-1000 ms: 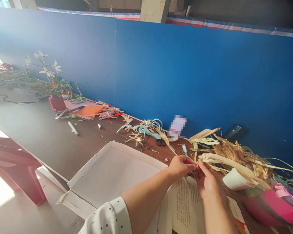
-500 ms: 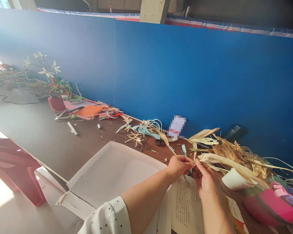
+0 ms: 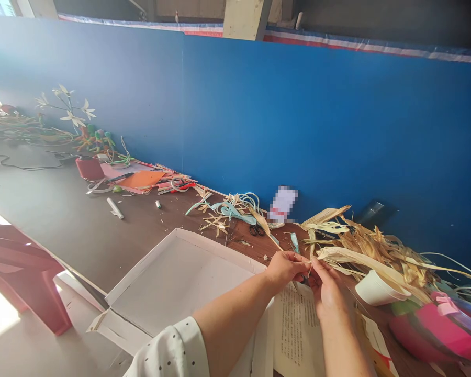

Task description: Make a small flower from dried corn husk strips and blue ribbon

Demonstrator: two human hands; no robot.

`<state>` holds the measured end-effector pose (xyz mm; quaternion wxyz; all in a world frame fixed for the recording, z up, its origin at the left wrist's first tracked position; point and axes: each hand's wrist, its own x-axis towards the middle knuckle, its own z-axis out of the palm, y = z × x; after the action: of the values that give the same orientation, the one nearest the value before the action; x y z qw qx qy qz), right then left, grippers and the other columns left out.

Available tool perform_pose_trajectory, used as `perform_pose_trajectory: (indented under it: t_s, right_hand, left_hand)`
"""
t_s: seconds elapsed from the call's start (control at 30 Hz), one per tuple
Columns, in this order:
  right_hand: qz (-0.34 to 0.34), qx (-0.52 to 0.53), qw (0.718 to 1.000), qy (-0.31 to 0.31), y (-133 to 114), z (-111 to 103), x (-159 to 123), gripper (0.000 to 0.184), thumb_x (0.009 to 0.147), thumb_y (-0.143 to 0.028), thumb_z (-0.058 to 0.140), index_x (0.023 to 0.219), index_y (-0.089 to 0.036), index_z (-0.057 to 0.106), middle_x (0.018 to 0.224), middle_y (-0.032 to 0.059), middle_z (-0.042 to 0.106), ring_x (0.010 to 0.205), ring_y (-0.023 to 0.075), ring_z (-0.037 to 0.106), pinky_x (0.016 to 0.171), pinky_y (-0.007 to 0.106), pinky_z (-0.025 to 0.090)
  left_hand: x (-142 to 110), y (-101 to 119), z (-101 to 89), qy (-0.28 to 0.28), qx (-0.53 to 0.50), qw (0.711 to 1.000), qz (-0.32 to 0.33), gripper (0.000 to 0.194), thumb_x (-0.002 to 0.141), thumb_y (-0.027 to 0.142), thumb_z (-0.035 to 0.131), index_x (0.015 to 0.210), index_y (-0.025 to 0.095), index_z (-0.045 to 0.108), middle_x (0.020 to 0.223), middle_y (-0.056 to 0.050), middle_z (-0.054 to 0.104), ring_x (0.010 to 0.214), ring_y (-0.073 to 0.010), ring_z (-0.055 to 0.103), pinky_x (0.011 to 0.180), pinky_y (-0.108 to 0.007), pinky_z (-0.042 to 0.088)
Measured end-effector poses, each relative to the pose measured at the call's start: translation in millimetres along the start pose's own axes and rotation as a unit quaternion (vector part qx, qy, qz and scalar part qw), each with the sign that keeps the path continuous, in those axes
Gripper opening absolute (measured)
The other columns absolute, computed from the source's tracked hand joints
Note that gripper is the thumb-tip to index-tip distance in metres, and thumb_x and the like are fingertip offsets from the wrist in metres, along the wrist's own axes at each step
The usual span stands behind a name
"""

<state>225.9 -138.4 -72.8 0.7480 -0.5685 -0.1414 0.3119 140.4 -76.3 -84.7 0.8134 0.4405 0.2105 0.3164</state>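
Observation:
My left hand [image 3: 286,268] pinches a thin strip of dried corn husk [image 3: 310,267] between thumb and fingers. Close against it, my right hand [image 3: 326,285] grips the same strip from the other side. Something dark [image 3: 304,279] shows under the fingers between the hands, too covered to name. Beyond my left hand a longer pale husk [image 3: 262,222] slants up toward black-handled scissors [image 3: 256,229]. Just right of my right hand lies a heap of dried corn husks [image 3: 371,246]. A printed sheet [image 3: 296,330] is spread below both hands.
A shallow white cardboard box [image 3: 180,283] lies under my left forearm. At right, a white paper cup [image 3: 380,289] leans beside a pink bag-like item [image 3: 427,332]. Husk flowers [image 3: 215,224] and a blue ribbon [image 3: 235,210] sit near the blue partition [image 3: 317,120].
Both hands stay together on the husk strip, with only slight finger movement. The whole view has shifted a few pixels.

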Motion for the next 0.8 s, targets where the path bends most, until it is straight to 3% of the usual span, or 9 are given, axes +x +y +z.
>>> perform_pose_trajectory:
  t_s: [0.17,0.43,0.6,0.8]
  right_hand:
    - [-0.018,-0.01,1.0,-0.013,1,1,-1,0.04,0.044,-0.035,0.085,0.075,-0.018,0.066,0.069,-0.0014,0.064,0.057,0.0108,0.054,0.051,0.022,0.043]
    - [-0.067,-0.051,0.996,-0.029,9,-2,6,0.032,0.056,-0.043,0.079,0.079,-0.024,0.067,0.08,0.0043,0.069,0.072,0.0238,0.065,0.062,0.037,0.054]
    - [-0.068,-0.049,0.996,-0.013,14,-2,7,0.03,0.055,-0.042,0.079,0.079,-0.027,0.068,0.079,0.0045,0.07,0.075,0.0278,0.066,0.066,0.044,0.056]
    - [-0.079,-0.062,0.995,0.004,15,-1,8,0.029,0.055,-0.045,0.079,0.075,-0.028,0.068,0.074,0.0035,0.069,0.07,0.0277,0.066,0.068,0.046,0.056]
  left_hand:
    - [0,-4,-0.8,-0.018,-0.051,0.999,0.005,0.042,0.049,0.043,0.082,0.07,0.01,0.065,0.06,0.002,0.058,0.049,-0.004,0.047,0.056,-0.021,0.038]
    - [-6,-3,7.2,-0.022,-0.191,0.981,-0.042,0.022,0.061,0.023,0.078,0.071,0.008,0.067,0.063,-0.002,0.059,0.058,-0.0068,0.053,0.062,-0.019,0.043]
    - [-5,-5,9.2,-0.013,-0.212,0.975,-0.06,0.01,0.07,0.016,0.071,0.073,0.007,0.066,0.065,-0.003,0.06,0.061,-0.0073,0.056,0.066,-0.019,0.046]
    - [-3,-9,11.1,-0.029,-0.212,0.976,-0.03,0.018,0.063,0.019,0.075,0.065,0.008,0.062,0.062,-0.002,0.057,0.059,-0.0079,0.055,0.069,-0.023,0.048]
